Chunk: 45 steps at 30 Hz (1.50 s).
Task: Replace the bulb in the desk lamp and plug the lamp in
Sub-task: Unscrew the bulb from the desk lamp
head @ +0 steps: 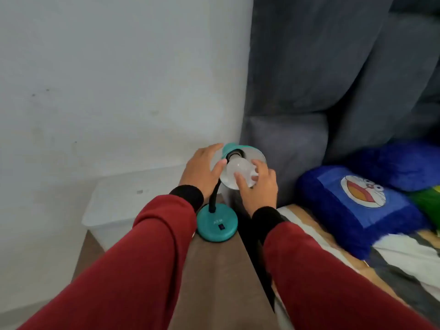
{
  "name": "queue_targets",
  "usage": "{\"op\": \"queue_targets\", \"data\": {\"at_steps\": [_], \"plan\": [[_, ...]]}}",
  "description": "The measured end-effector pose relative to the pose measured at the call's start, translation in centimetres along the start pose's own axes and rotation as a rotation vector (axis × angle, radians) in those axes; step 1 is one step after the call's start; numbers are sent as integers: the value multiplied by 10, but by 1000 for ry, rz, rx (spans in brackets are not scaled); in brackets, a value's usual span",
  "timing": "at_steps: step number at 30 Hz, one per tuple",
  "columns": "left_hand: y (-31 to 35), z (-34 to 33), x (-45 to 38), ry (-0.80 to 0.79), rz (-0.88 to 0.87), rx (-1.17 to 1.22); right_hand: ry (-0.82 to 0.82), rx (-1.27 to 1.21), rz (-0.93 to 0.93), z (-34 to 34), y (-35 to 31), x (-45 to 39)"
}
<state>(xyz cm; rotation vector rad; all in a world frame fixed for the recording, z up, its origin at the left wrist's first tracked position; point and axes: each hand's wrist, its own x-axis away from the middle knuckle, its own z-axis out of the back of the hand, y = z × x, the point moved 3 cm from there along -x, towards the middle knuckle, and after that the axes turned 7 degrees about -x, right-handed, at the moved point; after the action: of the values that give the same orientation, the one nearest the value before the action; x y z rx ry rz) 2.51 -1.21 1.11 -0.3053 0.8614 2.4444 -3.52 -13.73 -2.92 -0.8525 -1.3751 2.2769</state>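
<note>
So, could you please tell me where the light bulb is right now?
In the head view, the light bulb sits centre-frame in the teal lamp shade, the right hand gripping it and the left hand steadying the shade.

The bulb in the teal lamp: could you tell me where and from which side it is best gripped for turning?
Grip the bulb around its wide rounded globe, coming in from the open mouth of the shade, which faces the person. The narrow neck sits deep in the black socket, hemmed by the shade. The right hand already cups the globe; the left hand steadies the shade.
</note>
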Motion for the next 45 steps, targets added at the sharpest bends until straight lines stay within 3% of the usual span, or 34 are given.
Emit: {"op": "queue_targets", "data": {"at_steps": [4, 9, 19, 25, 33, 38, 42, 45], "plan": [[4, -11, -8, -9, -76, 161, 59, -205, -91, -11, 11, -2], [-2, -16, -14, -11, 1, 375, 59, -246, -134, -27, 12, -11], [0, -14, -14, -32, 48, 399, -66, -14, 88, -20, 2, -8], [0, -12, -15, -19, 93, 436, 11, -199, -197, -20, 8, -8], [1, -12, -15, -12, 136, 482, -50, 1, 26, -22, 0, -5], [2, -11, -14, -30, 141, 490, 2, -190, -207, -23, 3, -7], [3, -8, -14, -34, 160, 512, -23, 6, -32, -25, -5, -6], [3, -9, -13, -46, 164, 513, 2, -109, -126, -24, -7, -4]]}}
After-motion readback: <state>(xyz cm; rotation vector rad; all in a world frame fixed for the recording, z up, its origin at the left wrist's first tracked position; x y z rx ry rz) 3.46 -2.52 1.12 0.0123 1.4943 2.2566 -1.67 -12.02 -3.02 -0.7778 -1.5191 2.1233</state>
